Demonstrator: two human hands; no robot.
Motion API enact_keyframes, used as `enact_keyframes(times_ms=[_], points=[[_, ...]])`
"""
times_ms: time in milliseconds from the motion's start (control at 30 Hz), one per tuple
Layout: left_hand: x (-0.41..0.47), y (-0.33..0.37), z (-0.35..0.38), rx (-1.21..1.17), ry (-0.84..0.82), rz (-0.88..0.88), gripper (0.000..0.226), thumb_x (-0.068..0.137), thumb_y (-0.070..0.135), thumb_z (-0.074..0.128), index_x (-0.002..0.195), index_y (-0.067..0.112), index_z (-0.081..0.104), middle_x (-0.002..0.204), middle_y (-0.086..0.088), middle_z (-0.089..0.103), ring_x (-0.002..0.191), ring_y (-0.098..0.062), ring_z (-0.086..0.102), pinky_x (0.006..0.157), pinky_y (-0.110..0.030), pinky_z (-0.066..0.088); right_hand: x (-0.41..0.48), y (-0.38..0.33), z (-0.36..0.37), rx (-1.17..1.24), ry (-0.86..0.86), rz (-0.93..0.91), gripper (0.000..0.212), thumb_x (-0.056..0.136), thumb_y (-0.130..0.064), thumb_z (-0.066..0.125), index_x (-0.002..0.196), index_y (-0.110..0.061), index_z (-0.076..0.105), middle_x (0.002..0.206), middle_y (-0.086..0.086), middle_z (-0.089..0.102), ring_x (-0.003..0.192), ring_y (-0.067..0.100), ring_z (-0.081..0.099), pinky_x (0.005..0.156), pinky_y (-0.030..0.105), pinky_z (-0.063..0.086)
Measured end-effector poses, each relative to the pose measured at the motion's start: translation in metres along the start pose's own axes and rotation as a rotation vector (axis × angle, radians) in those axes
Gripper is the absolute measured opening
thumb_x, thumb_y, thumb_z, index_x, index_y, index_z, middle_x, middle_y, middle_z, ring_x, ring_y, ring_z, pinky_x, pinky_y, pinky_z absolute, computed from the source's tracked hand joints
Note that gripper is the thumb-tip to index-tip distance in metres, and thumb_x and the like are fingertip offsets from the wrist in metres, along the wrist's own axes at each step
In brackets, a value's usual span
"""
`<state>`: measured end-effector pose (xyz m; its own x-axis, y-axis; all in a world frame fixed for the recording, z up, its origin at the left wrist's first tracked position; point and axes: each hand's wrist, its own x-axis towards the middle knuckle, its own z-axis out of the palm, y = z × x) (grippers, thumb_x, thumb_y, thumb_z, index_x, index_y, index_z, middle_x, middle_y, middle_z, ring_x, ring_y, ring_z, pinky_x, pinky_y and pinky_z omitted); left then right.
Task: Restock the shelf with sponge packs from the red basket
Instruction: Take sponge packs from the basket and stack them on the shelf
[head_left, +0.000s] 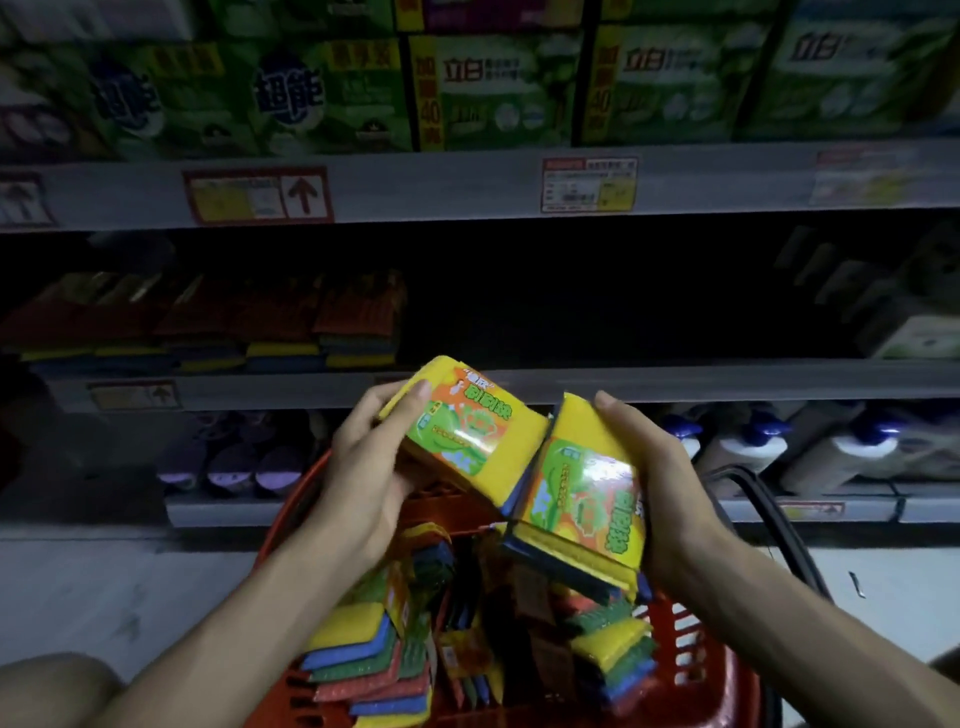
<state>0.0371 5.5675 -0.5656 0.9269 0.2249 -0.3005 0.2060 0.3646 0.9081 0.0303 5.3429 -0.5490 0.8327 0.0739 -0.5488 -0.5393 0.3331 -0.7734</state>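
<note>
As they're soft, light and film-wrapped (so a bit slippery), these are best pinched across the foam edges. One sponge pack (462, 431) is clutched by the left hand (363, 467), a second pack (582, 499) by the right hand (665, 483), both above the red basket (691, 654). A dark gap (571, 301) on the shelf (675, 382) is probably free.

The basket (691, 644) stands before the shelf (727, 382). Above the basket, the left pack (462, 431) and right pack (582, 499) lie side by side. Stacked packs (208, 327) occupy the shelf's left part.
</note>
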Motion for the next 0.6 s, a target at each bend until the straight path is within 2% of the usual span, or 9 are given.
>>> enact_keyframes(times_ms=[100, 167, 200, 300, 367, 467, 533, 600], points=[[0.008, 0.019, -0.012, 0.027, -0.169, -0.105, 0.052, 0.078, 0.021, 0.081, 0.127, 0.019, 0.066, 0.124, -0.019, 0.071, 0.108, -0.03, 0.071, 0.082, -0.045, 0.061, 0.003, -0.004, -0.004, -0.007, -0.041, 0.023, 0.06, 0.083, -0.055, 0.071, 0.114, -0.004, 0.073, 0.099, 0.024, 0.075, 0.082, 0.042, 0.074, 0.083, 0.055, 0.059], [0.01, 0.028, -0.019, 0.049, -0.268, -0.196, 0.071, 0.074, 0.015, 0.09, 0.139, 0.023, 0.061, 0.128, -0.016, 0.071, 0.116, -0.033, 0.07, 0.086, -0.045, 0.061, 0.003, -0.007, -0.007, -0.02, -0.07, 0.024, 0.051, 0.084, -0.053, 0.069, 0.097, -0.005, 0.075, 0.087, 0.02, 0.075, 0.071, 0.037, 0.073, 0.076, 0.048, 0.061], [0.009, 0.03, -0.022, 0.064, -0.317, -0.243, 0.074, 0.071, 0.015, 0.089, 0.139, 0.02, 0.061, 0.128, -0.018, 0.071, 0.117, -0.034, 0.069, 0.088, -0.045, 0.061, 0.002, -0.008, -0.009, -0.024, -0.077, 0.025, 0.048, 0.084, -0.052, 0.069, 0.094, -0.005, 0.074, 0.084, 0.019, 0.074, 0.068, 0.035, 0.072, 0.074, 0.045, 0.061], [0.006, 0.027, -0.026, 0.08, -0.421, -0.34, 0.066, 0.062, 0.015, 0.095, 0.123, 0.005, 0.072, 0.127, -0.026, 0.069, 0.114, -0.038, 0.07, 0.089, -0.046, 0.061, 0.0, -0.007, -0.013, -0.051, -0.107, 0.021, 0.051, 0.084, -0.05, 0.068, 0.102, -0.003, 0.074, 0.086, 0.021, 0.074, 0.07, 0.035, 0.072, 0.07, 0.043, 0.061], [0.004, 0.022, -0.027, 0.08, -0.455, -0.357, 0.08, 0.048, 0.021, 0.103, 0.12, 0.005, 0.074, 0.127, -0.026, 0.069, 0.115, -0.039, 0.069, 0.091, -0.047, 0.06, 0.0, -0.005, -0.015, -0.068, -0.124, 0.039, 0.057, 0.082, -0.051, 0.068, 0.11, -0.001, 0.073, 0.09, 0.023, 0.073, 0.072, 0.036, 0.072, 0.071, 0.043, 0.061], [-0.001, 0.012, -0.029, 0.087, -0.443, -0.335, 0.101, 0.039, 0.024, 0.106, 0.13, 0.006, 0.066, 0.127, -0.025, 0.07, 0.115, -0.04, 0.069, 0.094, -0.049, 0.059, -0.002, -0.004, -0.016, -0.092, -0.144, 0.054, 0.063, 0.081, -0.051, 0.07, 0.116, 0.002, 0.07, 0.091, 0.023, 0.072, 0.073, 0.037, 0.071, 0.075, 0.045, 0.06], [-0.004, 0.006, -0.029, 0.115, -0.433, -0.325, 0.103, 0.038, 0.026, 0.106, 0.131, 0.005, 0.065, 0.125, -0.025, 0.071, 0.113, -0.04, 0.07, 0.095, -0.049, 0.058, -0.006, -0.004, -0.016, -0.119, -0.166, 0.042, 0.05, 0.083, -0.048, 0.069, 0.102, -0.001, 0.074, 0.083, 0.021, 0.072, 0.066, 0.034, 0.071, 0.067, 0.041, 0.061], [-0.005, 0.0, -0.029, 0.159, -0.43, -0.313, 0.103, 0.038, 0.028, 0.106, 0.13, 0.003, 0.065, 0.122, -0.025, 0.072, 0.109, -0.039, 0.072, 0.093, -0.046, 0.059, 0.0, -0.006, -0.016, -0.185, -0.174, 0.041, 0.041, 0.09, -0.041, 0.065, 0.079, -0.003, 0.076, 0.067, 0.017, 0.071, 0.053, 0.029, 0.07, 0.051, 0.031, 0.059]])
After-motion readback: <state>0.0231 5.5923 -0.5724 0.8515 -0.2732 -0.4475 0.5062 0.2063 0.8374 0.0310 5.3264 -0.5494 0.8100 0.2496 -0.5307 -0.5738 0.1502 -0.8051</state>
